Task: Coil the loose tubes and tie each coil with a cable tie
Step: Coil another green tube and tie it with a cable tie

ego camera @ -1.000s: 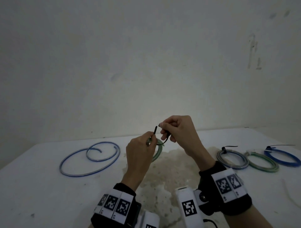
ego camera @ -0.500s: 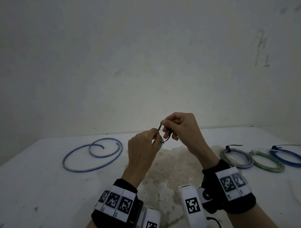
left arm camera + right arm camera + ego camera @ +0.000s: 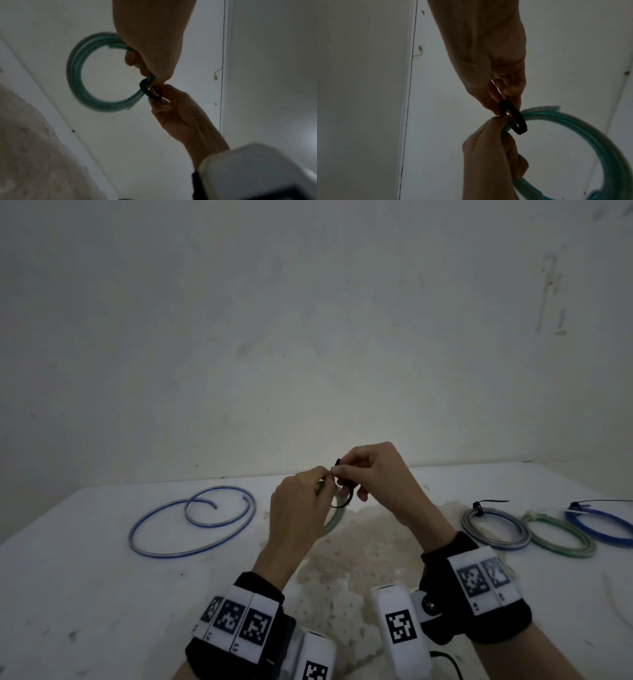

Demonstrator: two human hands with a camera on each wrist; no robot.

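Observation:
My left hand [image 3: 301, 508] grips a coil of green tube [image 3: 77, 83] held above the white table [image 3: 85, 594]; the green coil [image 3: 590, 135] fills the right wrist view's lower right. A black cable tie [image 3: 150, 92] loops round the coil's strands. My right hand [image 3: 370, 474] pinches the cable tie [image 3: 513, 116] right beside the left fingertips. In the head view only a short arc of the green coil [image 3: 334, 522] and of the black tie [image 3: 346, 501] shows between the hands. A loose blue tube [image 3: 191, 518] lies in a spiral at the left.
Three tied coils lie in a row at the right: a grey one [image 3: 495, 529], a green one [image 3: 558, 537] and a blue one [image 3: 599, 522], each with a cable-tie tail sticking out. A wall stands behind the table's far edge. A brownish stain [image 3: 342, 559] marks the table's middle.
The free end of the cable tie stood up between the hands a second ago; now the hands have closed together and the tie forms a loop round the coil.

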